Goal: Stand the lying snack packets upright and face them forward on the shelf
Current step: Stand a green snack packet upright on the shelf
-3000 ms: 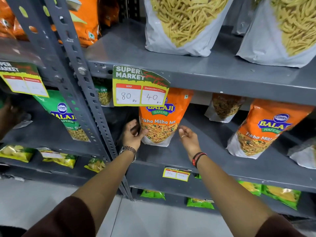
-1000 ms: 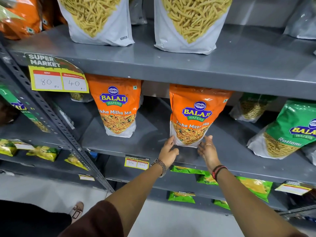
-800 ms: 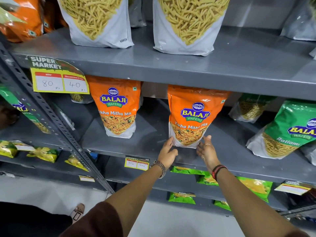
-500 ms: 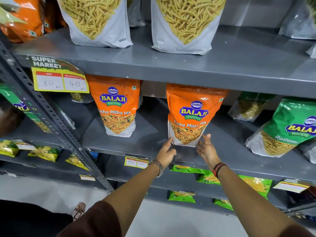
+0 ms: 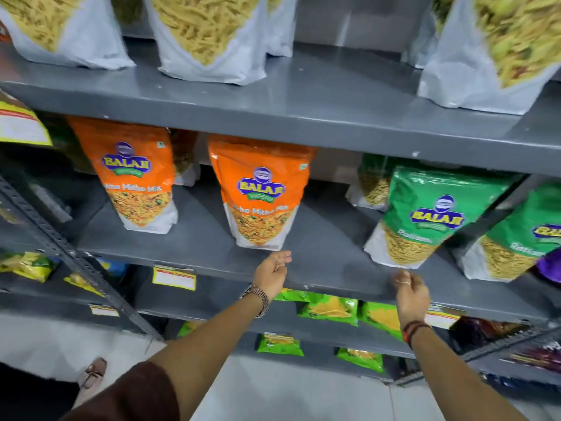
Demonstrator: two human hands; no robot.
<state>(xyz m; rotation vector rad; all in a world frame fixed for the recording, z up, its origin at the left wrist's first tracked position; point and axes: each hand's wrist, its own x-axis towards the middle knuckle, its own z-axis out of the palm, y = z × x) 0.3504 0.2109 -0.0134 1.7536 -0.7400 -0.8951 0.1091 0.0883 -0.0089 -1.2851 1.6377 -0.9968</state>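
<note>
Two orange Balaji packets stand upright facing forward on the middle grey shelf (image 5: 188,247): one at the left (image 5: 136,174), one in the middle (image 5: 261,192). A green Balaji packet (image 5: 425,217) stands tilted to the right, with a second green one (image 5: 522,235) beyond it. My left hand (image 5: 271,275) hovers just below the middle orange packet, fingers apart, holding nothing. My right hand (image 5: 409,291) is at the shelf's front edge just below the first green packet, fingers loosely curled, empty.
White bags of yellow sev (image 5: 206,34) line the top shelf. Small green and yellow packets (image 5: 328,308) lie flat on the lower shelves. A slotted steel upright (image 5: 76,256) runs diagonally at the left. Price tags (image 5: 173,278) hang on the shelf edges. A person's foot (image 5: 91,375) shows bottom left.
Both hands have come off the middle orange packet, which stays upright. My right hand has moved right toward the green packet. The view has shifted right.
</note>
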